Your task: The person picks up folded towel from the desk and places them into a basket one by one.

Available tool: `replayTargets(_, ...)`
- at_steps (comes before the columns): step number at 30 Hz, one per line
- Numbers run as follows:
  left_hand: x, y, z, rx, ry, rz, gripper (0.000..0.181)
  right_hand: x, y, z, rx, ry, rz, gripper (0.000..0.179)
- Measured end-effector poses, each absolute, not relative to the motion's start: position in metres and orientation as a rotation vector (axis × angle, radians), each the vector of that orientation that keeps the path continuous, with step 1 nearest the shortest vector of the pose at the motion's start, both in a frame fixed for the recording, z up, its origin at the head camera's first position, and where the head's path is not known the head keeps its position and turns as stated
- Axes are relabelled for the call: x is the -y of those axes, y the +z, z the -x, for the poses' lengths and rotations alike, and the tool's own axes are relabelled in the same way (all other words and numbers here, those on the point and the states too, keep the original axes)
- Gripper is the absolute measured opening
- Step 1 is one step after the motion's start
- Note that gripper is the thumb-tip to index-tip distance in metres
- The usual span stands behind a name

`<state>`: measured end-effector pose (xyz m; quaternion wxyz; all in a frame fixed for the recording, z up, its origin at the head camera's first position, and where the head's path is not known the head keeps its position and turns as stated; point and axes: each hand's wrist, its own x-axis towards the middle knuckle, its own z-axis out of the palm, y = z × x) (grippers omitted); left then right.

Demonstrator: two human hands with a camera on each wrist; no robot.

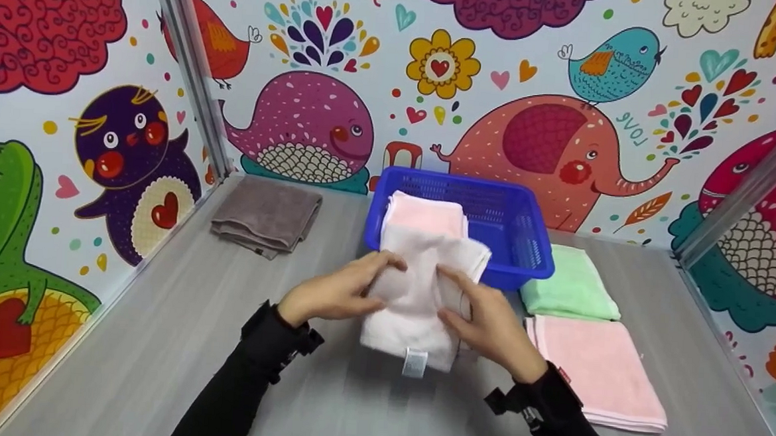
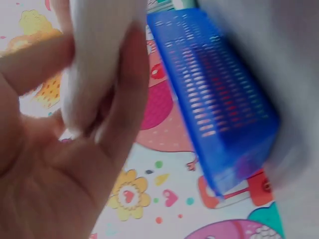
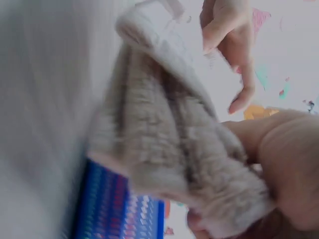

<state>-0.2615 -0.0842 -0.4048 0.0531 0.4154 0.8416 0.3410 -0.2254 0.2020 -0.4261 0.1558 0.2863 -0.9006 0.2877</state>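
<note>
A folded pale pinkish-white towel (image 1: 417,292) is held up in front of the basket, a white label (image 1: 415,363) hanging at its lower edge. At its left side, my left hand (image 1: 341,288) holds it between thumb and fingers; the left wrist view shows the towel's edge (image 2: 89,64) within that hand (image 2: 65,164). My right hand (image 1: 492,320) grips the opposite side. In the right wrist view the folded layers (image 3: 164,129) fan out from the right hand (image 3: 289,159). Behind, a pink towel (image 1: 425,213) lies in the blue basket (image 1: 516,251).
A folded grey-brown towel (image 1: 268,215) lies at the back left of the grey table (image 1: 155,352). Right of the basket are a green folded towel (image 1: 570,284) and a pink folded towel (image 1: 599,372). Printed panels (image 1: 394,99) enclose the back and sides.
</note>
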Motion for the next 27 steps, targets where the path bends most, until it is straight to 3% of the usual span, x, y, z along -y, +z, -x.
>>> replayTargets(5,0.068,-0.398,0.274,-2.791,1.189,-1.205,0.024,-0.207,-0.415,0.247,2.472,0.861,-0.738,0.074)
replayTargets(8,0.057,-0.401,0.288,-2.924,1.375,-1.137,0.016,-0.207,-0.409,0.264,2.400,0.899,-0.705,0.074)
replayTargets(14,0.041,-0.406,0.320,-3.084,1.694,-0.981,0.024,-0.196,-0.405,0.299,2.187,0.971,-0.564,0.054)
replayTargets(20,0.034,-0.416,0.343,-3.090,1.703,-1.044,0.036,-0.183,-0.418,0.334,2.019,0.928,-0.402,0.035)
replayTargets(24,0.029,-0.434,0.357,-3.101,1.554,-1.055,0.048,-0.180,-0.431,0.349,2.046,0.958,-0.317,0.032)
replayTargets(27,0.030,-0.447,0.366,-3.167,1.418,-1.034,0.048,-0.180,-0.439,0.355,2.126,0.967,-0.330,0.038)
